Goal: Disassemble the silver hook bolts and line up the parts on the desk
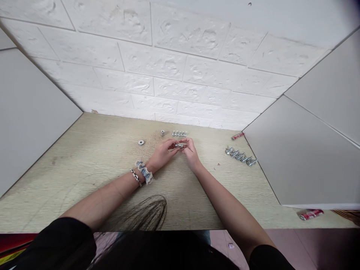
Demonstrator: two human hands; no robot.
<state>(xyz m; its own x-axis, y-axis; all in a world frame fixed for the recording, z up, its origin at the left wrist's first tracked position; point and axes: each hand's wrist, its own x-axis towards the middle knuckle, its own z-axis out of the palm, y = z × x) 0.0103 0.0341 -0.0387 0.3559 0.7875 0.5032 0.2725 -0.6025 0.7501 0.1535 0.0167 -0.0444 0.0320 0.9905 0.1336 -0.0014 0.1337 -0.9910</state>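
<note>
My left hand point(164, 153) and my right hand point(191, 150) meet over the middle of the wooden table point(92, 157). Together their fingertips pinch a small metal bolt point(179, 145), held sideways between them. The left wrist wears a blue scrunchie point(144, 171) and a chain bracelet point(136, 177). Just behind the hands lies a short row of silver bolts point(179, 133), with a single nut point(162, 132) to its left. A flat washer point(141, 142) lies further left.
A row of several assembled bolts point(241, 156) lies at the right of the table. A red marker point(237, 136) rests near the back wall, another red object point(310, 214) at the right edge. Grey panels point(303, 161) flank the table; a white brick wall point(168, 75) stands behind.
</note>
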